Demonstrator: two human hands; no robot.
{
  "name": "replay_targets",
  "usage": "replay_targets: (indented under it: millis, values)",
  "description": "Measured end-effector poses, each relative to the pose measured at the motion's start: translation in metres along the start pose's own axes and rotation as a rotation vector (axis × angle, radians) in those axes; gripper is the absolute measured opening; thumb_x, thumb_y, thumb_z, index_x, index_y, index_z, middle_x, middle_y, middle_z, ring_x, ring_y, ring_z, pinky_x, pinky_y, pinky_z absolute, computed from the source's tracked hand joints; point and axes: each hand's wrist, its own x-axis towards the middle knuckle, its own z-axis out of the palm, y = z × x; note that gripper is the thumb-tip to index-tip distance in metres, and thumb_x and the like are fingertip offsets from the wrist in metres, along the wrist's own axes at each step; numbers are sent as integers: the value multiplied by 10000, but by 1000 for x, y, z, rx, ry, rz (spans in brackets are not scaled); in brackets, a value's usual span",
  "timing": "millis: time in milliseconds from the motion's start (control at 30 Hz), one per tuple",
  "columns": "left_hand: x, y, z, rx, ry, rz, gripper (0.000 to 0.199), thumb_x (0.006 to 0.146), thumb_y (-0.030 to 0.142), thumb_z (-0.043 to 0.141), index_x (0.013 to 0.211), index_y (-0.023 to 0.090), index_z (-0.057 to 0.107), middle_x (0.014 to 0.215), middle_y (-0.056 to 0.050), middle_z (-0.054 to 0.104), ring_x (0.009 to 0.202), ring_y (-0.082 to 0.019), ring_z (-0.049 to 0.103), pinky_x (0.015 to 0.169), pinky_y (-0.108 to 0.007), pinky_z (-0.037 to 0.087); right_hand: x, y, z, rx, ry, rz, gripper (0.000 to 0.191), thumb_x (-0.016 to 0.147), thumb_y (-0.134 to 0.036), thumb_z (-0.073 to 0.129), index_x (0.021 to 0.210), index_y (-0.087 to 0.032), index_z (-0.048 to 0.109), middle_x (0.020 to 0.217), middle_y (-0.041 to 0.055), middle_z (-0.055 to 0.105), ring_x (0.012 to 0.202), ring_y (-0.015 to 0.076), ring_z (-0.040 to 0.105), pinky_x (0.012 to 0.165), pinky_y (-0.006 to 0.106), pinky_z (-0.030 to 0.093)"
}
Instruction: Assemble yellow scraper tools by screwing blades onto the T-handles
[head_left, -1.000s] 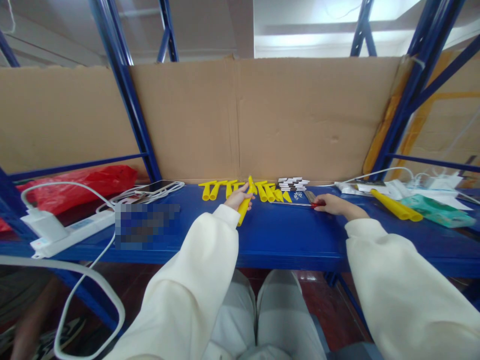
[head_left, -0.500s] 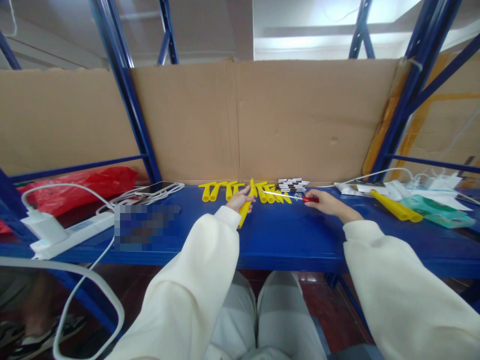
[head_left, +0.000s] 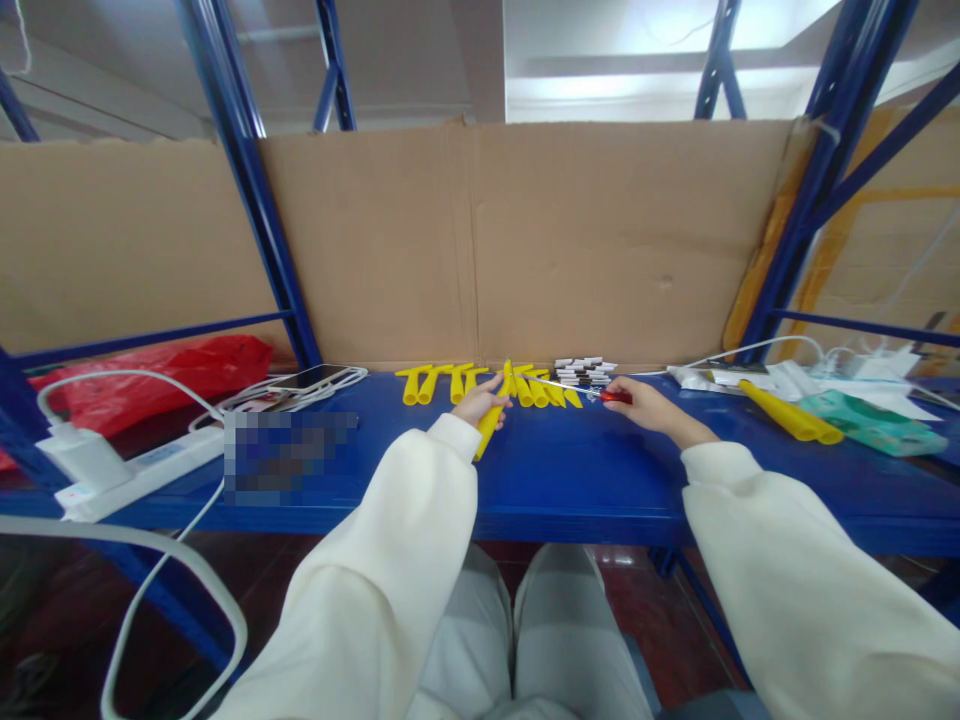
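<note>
My left hand (head_left: 480, 402) is closed around a yellow plastic piece (head_left: 487, 433) with a tube-shaped lower end, tilted over the blue shelf. In my right hand (head_left: 636, 402) is the red handle of a screwdriver (head_left: 616, 397), whose long metal shaft points left to the upper part of the held piece. Whether the tip touches it is too small to tell. Several more yellow pieces (head_left: 412, 385) lie in a row behind and on both sides of my left hand. Beside them, near the cardboard, is a stack of small black and white parts (head_left: 584, 371).
Blue shelf top (head_left: 570, 480) with a cardboard wall (head_left: 622, 240) behind. At left: red bag (head_left: 157, 380), power strip (head_left: 142, 480), cables, phone (head_left: 307, 377). At right: two yellow pieces (head_left: 787, 415), green packet (head_left: 874, 422), white adapters. Blue posts rise on both sides.
My right hand and the screwdriver have moved slightly left, with the shaft closer to the held yellow piece. My left hand keeps its hold, almost unmoved. The view has shifted a little.
</note>
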Motion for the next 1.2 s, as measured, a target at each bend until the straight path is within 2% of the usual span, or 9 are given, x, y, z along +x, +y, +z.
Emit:
replay_targets:
  millis: [533, 1033, 1200]
  values:
    - [-7, 4, 5, 35, -2, 2, 816, 875, 1, 454, 1585, 277, 160, 667, 33, 547, 388, -85, 450, 392, -195, 363, 0, 1, 1, -12, 7, -23, 118, 739, -316, 618, 809, -224, 596, 858, 67, 731, 788, 235, 673, 799, 402, 548]
    - [-3, 2, 2, 53, -5, -4, 745, 882, 33, 492, 1552, 288, 286, 705, 16, 568, 421, -82, 466, 425, -199, 386, 0, 1, 1, 2, 4, -13, 134, 732, -332, 622, 812, -226, 601, 888, 75, 734, 832, 252, 683, 847, 433, 544]
    - [-5, 2, 2, 34, -5, 2, 760, 880, 20, 493, 1556, 289, 275, 688, 23, 565, 410, -80, 460, 414, -193, 376, 1, 1, 1, 8, 3, -1, 133, 728, -324, 628, 812, -224, 603, 889, 73, 737, 837, 252, 684, 855, 437, 543]
